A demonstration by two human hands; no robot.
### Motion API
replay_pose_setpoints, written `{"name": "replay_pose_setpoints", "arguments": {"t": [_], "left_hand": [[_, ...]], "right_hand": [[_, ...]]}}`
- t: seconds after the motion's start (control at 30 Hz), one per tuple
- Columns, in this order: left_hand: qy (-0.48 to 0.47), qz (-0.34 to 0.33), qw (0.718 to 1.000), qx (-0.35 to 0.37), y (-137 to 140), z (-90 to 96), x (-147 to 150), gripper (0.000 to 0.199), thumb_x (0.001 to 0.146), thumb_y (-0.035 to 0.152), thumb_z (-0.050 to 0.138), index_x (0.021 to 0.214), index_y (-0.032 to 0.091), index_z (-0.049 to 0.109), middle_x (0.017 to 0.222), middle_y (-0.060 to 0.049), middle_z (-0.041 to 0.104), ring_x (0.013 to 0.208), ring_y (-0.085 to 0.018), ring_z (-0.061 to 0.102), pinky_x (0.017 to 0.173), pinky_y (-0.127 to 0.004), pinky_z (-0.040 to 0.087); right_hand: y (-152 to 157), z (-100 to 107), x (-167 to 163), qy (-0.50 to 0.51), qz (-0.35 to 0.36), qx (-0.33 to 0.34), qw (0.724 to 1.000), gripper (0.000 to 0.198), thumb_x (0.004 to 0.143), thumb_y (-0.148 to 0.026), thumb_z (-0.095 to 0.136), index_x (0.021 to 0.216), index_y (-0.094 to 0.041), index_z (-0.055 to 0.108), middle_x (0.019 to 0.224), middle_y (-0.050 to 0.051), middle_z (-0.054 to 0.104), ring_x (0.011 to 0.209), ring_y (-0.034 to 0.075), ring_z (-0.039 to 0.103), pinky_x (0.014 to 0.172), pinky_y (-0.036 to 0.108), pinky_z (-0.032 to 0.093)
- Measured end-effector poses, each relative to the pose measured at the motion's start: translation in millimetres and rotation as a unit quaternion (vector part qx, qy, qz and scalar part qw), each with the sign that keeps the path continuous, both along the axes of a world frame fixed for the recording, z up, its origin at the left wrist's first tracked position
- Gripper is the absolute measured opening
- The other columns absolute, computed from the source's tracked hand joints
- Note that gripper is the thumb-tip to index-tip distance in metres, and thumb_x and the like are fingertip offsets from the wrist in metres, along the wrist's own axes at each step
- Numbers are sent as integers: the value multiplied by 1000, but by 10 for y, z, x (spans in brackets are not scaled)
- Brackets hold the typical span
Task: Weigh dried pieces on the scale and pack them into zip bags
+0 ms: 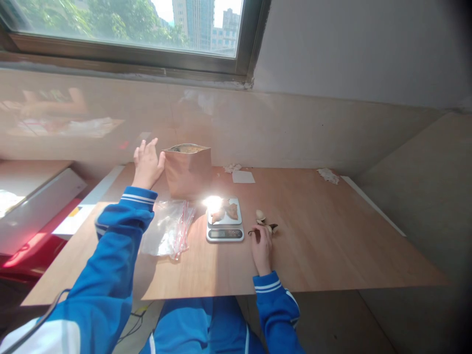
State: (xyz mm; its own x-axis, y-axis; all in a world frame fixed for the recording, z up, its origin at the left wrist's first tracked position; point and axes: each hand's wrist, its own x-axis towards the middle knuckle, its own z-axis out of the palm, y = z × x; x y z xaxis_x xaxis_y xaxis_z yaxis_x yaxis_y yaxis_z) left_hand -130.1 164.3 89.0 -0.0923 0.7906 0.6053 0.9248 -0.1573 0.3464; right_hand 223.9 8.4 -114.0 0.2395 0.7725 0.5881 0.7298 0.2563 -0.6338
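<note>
My left hand (147, 161) is raised with fingers spread, its thumb against or very near the upper left edge of an open-topped brown paper bag (188, 172). My right hand (262, 248) rests low over the table, fingertips pinched together at a small pile of pale and dark dried pieces (261, 216). A thin dark bit sticks out by the fingertips; what they grip is mostly hidden. Between the hands sits a white digital kitchen scale (225, 236), with several brownish dried pieces (231, 211) on its plate. Glare covers the plate's upper left, and the display is unreadable.
Clear zip bags with red seals (169, 233) lie left of the scale. A white paper card (243, 177) and crumpled tissue (232, 168) lie near the wall, with another crumpled tissue (328, 175) farther right. The wooden table (332, 246) ends close to my lap.
</note>
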Motion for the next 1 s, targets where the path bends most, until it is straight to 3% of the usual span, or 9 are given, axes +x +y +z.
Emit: {"name": "replay_pose_setpoints", "arguments": {"t": [0.1, 0.2, 0.33, 0.43, 0.5, 0.6, 0.7, 0.83, 1.0], "left_hand": [[21, 0, 999, -41, 68, -183, -48, 48, 92, 35, 31, 131, 13, 48, 134, -17, 54, 137, -27, 36, 116, -48, 15], [24, 2, 997, -69, 38, -277, -38, 45, 92, 33, 30, 124, 9, 52, 119, -20, 63, 119, -27, 55, 110, -48, 27], [-20, -4, 1000, -12, -47, -200, 9, 43, 91, 33, 34, 127, 12, 48, 124, -19, 58, 118, -28, 54, 101, -45, 39], [-52, -58, 997, 28, -96, -84, 65, 49, 89, 30, 41, 136, 16, 39, 127, -16, 54, 117, -24, 54, 100, -40, 41], [-52, -87, 994, 32, -126, -23, 106, 51, 88, 28, 42, 138, 17, 37, 125, -15, 54, 115, -22, 55, 100, -39, 42], [-12, -78, 997, 11, -168, 28, 157, 46, 88, 27, 40, 133, 19, 46, 121, -14, 55, 115, -26, 53, 100, -43, 41], [30, -68, 997, -17, -165, 43, 188, 45, 87, 26, 42, 132, 21, 50, 127, -14, 52, 118, -30, 50, 99, -46, 40], [57, -105, 993, -23, -53, 34, 237, 50, 87, 25, 40, 137, 20, 44, 141, -13, 43, 128, -28, 42, 104, -43, 35], [81, -96, 992, -25, 34, 3, 352, 40, 90, 27, 35, 123, 16, 55, 120, -14, 59, 125, -28, 44, 109, -45, 25]], "right_hand": [[-38, 83, -27, 36, -9, -10, 999, 13, 90, -26, 49, 90, -20, 61, 90, 9, 63, 89, 23, 57, 82, 40, 48], [-74, 222, -158, 101, -17, -10, 995, 14, 87, -32, 55, 92, -19, 61, 92, 8, 63, 85, 21, 58, 78, 37, 49], [-32, 411, -468, 130, 38, -40, 990, 16, 87, -33, 57, 94, -20, 62, 93, 7, 65, 86, 20, 59, 80, 35, 50], [107, 460, -671, 117, 61, -48, 990, 18, 89, -35, 55, 95, -19, 61, 90, 8, 65, 85, 20, 60, 78, 35, 51], [201, 454, -748, 101, 56, -38, 993, 20, 90, -37, 52, 95, -19, 60, 87, 7, 65, 81, 20, 60, 76, 36, 51], [238, 434, -769, 74, 42, -8, 996, 19, 92, -36, 50, 96, -20, 59, 89, 7, 63, 84, 20, 60, 78, 37, 52], [125, 398, -692, 54, 18, 23, 998, 17, 93, -32, 48, 97, -20, 59, 94, 9, 61, 93, 21, 57, 84, 38, 50], [-94, 257, -481, 59, -39, 29, 997, 18, 94, -27, 44, 97, -19, 59, 93, 10, 62, 92, 22, 56, 82, 39, 49], [-206, 76, -247, 89, -71, 19, 993, 20, 93, -25, 41, 97, -17, 59, 93, 12, 62, 88, 23, 55, 78, 39, 47]]}}
